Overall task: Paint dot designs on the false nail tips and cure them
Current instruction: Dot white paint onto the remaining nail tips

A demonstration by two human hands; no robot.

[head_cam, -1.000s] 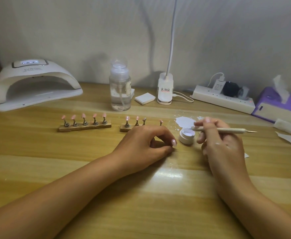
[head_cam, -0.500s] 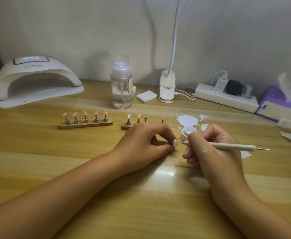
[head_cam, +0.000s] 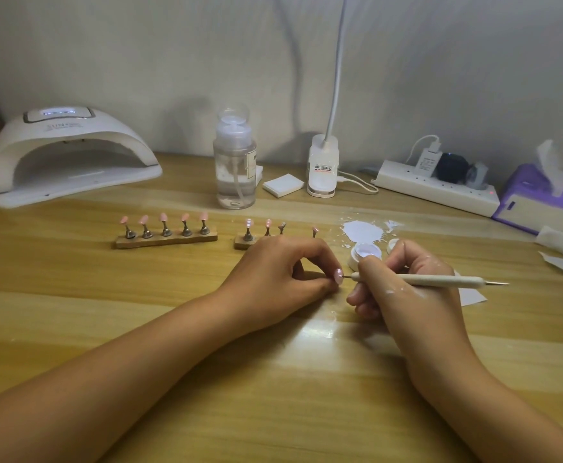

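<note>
1. We judge the false nail tip (head_cam: 339,276) to be very light, thin and slightly springy, with a slick glossy face. A hard squeeze could make it flick away, and a stray finger could smear wet paint.
2. We think it is best held from behind and below, at its edges or its stem, so the face is left free.
3. The left hand (head_cam: 280,272) rests on the surface (head_cam: 273,379) and pinches the tip between thumb and curled fingers. We cannot tell whether the fingers grip a stem or the tip itself.
4. The right hand (head_cam: 403,285) is closed around the dotting tool (head_cam: 440,280) like a pen. Its fine metal point is at the tip's face, but we cannot tell if it touches.
5. The held tip is small, oval, pale pink and shiny, and it faces the tool. Any dots on it are too small to make out.
6. Five more pink tips (head_cam: 164,218) stand on a wooden holder (head_cam: 166,240) to the left. A second holder (head_cam: 241,242) is partly hidden behind the left hand.
7. An open pot of white gel (head_cam: 367,253) sits just behind the right hand. The curing lamp (head_cam: 69,155) is well apart, at far left.
</note>
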